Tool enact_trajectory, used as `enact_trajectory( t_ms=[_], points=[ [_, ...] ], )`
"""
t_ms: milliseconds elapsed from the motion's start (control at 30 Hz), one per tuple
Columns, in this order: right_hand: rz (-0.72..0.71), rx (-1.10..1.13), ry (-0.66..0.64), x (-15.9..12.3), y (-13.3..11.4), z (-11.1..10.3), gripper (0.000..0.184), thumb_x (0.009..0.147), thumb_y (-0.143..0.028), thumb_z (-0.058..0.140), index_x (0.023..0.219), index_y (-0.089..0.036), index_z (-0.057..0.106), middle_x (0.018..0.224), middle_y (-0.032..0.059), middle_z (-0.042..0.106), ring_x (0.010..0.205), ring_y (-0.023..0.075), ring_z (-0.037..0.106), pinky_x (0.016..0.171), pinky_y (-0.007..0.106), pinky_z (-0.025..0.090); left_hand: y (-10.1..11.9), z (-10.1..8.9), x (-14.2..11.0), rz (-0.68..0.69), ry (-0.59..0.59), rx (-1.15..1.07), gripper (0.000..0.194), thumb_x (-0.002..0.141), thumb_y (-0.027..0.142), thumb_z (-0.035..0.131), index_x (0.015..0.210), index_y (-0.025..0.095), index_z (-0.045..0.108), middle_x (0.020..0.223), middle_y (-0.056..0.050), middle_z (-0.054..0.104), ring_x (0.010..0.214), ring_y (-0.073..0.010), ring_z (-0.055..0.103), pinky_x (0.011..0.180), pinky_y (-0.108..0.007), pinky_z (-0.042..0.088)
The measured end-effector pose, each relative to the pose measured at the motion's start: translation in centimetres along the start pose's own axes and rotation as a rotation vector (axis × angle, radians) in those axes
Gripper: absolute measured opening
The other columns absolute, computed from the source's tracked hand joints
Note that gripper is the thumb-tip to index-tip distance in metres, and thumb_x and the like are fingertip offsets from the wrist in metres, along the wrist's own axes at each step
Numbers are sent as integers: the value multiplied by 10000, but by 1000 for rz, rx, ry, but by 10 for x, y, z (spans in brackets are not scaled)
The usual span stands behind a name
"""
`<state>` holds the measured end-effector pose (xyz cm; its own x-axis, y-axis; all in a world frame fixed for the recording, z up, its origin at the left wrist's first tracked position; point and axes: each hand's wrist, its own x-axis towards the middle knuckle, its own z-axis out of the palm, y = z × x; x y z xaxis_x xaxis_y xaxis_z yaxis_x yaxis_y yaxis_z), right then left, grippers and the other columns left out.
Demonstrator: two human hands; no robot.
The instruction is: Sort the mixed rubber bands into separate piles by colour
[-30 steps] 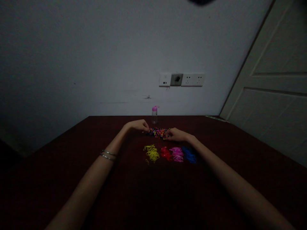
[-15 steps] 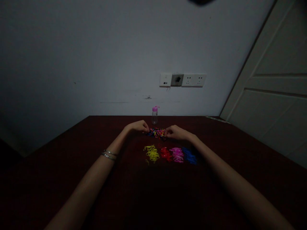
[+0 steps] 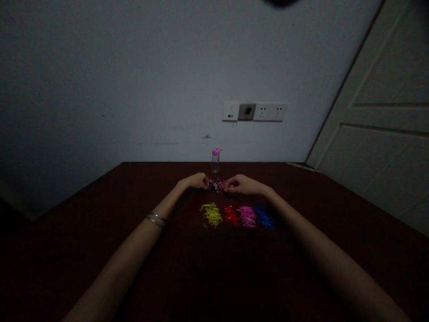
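Through the head camera I see the person's two bare hands meeting a small pile of mixed bands (image 3: 217, 185) on the dark red table (image 3: 201, 268). The pile lies between the hands, toward the far side of the table, its colours jumbled together.

I see the left hand (image 3: 200, 181) at the pile's left end, its fingers curled in; I cannot tell whether they have hold of a band. The right hand (image 3: 239, 184) is at the right end, fingers bent toward the thumb and partly open, the tips against the pile. In this dim light I cannot tell whether it grips anything either.

Nearer to me than the mixed pile, I count four sorted heaps in a row: yellow bands (image 3: 212, 215) on the left, then red bands (image 3: 231, 215), pink bands (image 3: 247, 216) and blue bands (image 3: 264, 217). The red, pink and blue heaps sit close side by side, and a loose yellow piece lies just below the yellow heap. The right forearm passes just beside the blue heap.

Behind the mixed pile I see a clear bottle (image 3: 215, 166) with a pink lid, standing upright. Two bracelets (image 3: 155, 219) circle the left wrist. Wall sockets (image 3: 270, 112) are set in the pale wall (image 3: 161, 80) beyond the table, and a panelled door (image 3: 378, 116) stands on the right.
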<state>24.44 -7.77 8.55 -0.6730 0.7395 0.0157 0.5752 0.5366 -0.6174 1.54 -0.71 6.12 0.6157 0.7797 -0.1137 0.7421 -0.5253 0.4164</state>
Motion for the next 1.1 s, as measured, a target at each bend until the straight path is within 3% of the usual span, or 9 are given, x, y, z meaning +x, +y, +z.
enact_trajectory(
  t_ms=[233,400,1100],
  points=[
    [30,-63,137,-12,10,-25,261,746,-328,517,819,-126,665,772,57,652,689,138,546,637,252,401,-5,4,7,46,-28,46,220,585,215,608,783,141,668,666,7,596,606,-93,491,565,-191,332],
    [56,-78,180,-16,25,-35,255,735,-305,515,834,-119,659,784,61,649,675,133,540,630,256,401,-7,6,9,54,-18,66,195,613,183,545,761,122,655,658,-8,595,579,-92,484,563,-206,336],
    [83,-169,177,-17,45,-35,266,714,-288,486,813,-120,667,796,70,660,694,151,567,645,258,413,-5,2,5,70,44,2,179,597,162,485,672,103,637,592,2,554,564,-89,454,559,-205,330]
  ],
)
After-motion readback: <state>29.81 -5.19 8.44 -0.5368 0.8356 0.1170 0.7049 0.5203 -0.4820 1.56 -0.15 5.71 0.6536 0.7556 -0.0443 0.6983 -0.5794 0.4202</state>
